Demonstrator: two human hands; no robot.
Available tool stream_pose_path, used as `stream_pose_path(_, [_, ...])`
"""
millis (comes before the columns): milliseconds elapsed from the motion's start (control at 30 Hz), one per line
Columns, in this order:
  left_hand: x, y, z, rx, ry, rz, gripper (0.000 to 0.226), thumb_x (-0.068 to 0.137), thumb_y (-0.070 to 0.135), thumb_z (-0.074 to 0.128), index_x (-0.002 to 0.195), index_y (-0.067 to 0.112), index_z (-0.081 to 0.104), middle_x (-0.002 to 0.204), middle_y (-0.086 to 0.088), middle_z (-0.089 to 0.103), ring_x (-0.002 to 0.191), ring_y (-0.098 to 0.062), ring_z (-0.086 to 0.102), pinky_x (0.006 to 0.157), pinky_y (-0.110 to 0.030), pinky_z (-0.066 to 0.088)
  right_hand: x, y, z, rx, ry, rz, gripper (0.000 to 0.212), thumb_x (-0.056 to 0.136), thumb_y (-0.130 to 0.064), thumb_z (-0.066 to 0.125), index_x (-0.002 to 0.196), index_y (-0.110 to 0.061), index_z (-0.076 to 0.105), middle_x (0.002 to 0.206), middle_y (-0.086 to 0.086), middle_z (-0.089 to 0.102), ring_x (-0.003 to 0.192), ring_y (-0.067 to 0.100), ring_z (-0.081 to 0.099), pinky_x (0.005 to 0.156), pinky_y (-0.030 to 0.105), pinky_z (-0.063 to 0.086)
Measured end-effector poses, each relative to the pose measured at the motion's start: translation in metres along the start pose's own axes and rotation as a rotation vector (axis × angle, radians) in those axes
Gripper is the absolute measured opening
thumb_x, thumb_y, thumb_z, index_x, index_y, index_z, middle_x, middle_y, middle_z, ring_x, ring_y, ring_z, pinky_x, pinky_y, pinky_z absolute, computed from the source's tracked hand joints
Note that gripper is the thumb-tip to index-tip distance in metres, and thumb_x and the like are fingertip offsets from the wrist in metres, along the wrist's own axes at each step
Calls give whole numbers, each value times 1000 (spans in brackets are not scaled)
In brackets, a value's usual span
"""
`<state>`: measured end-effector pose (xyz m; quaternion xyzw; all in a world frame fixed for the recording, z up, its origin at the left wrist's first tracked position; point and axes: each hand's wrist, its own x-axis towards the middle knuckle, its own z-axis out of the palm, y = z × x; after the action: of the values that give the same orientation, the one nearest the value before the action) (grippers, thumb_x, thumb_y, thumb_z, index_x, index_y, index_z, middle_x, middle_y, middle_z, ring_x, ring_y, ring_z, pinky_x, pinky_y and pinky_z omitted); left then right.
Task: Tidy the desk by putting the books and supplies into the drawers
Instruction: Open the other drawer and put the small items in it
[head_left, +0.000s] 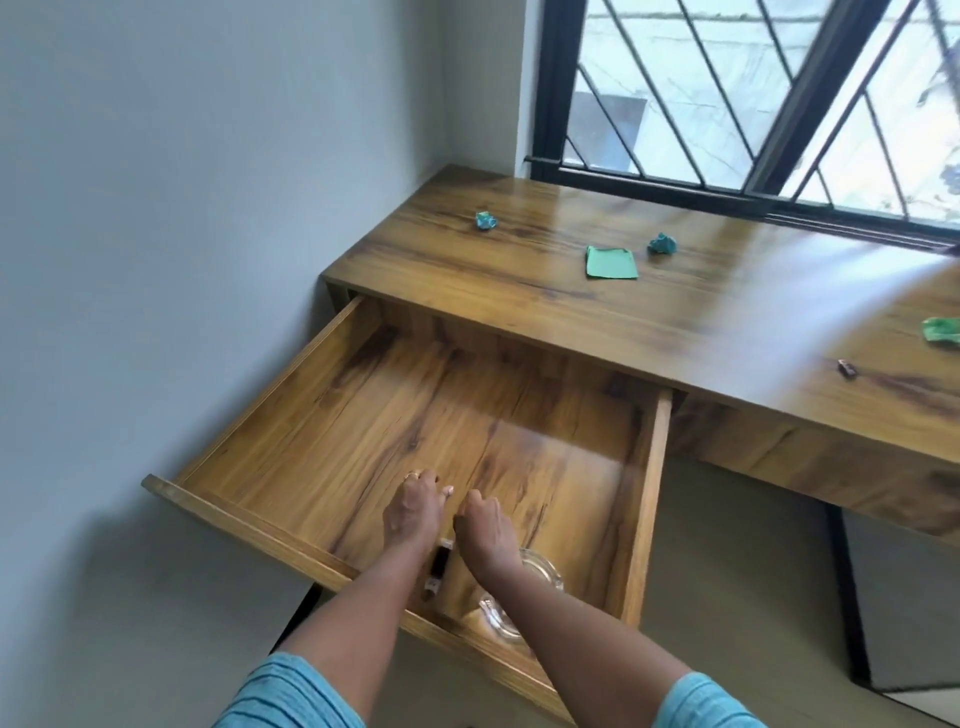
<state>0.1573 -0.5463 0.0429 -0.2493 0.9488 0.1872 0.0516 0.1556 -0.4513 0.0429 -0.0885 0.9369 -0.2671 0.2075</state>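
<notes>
A pale grey wall (208, 208) and a black-barred window (550, 78) meet at the long wood-grain desk (519, 296). Its wide wooden drawer (415, 415) is pulled out. The left hand (413, 512) and right hand (483, 525) are inside it, fingers curled; I cannot tell if they hold anything. A flat green paper square (611, 262) and a crumpled teal paper wad (487, 220) lie on the desktop.

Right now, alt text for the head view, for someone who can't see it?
Left hand and right hand reach side by side into the open drawer, both curled; any grip is hidden. A glass dish lies in the drawer by the right forearm; a green paper square sits on the desk.
</notes>
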Motion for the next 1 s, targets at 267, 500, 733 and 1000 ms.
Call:
stream_pose_path(267, [-11,118,28,-132,74,170,33,100,33,36,110,18,63,113,-7,63,105,-26,60,84,-35,46,2,71,-90,89,278,-70,26,99,-12,33,109,-7,56,111,14,57,100,30,59,80,33,45])
stream_pose_path(500, [-33,251,65,-144,87,342,30,100,31,37,111,19,63,112,-3,64,101,-22,63,82,-34,52,8,172,-184,75,464,-10,25,99,-16,39,113,-4,56,115,15,55,99,33,63,80,36,50])
stream_pose_path(733, [-38,353,91,-180,138,401,31,97,25,42,121,15,60,122,-5,63,114,-20,57,94,-30,45,24,276,-274,-55,578,128,28,96,-13,41,118,-7,57,120,15,54,103,32,62,78,35,52])
stream_pose_path(1000, [-24,430,90,-162,191,423,31,97,22,43,123,16,58,117,-7,65,110,-21,59,88,-29,50,64,341,-358,-137,496,197,35,95,-13,45,130,-10,50,132,17,43,119,35,46,98,38,43])
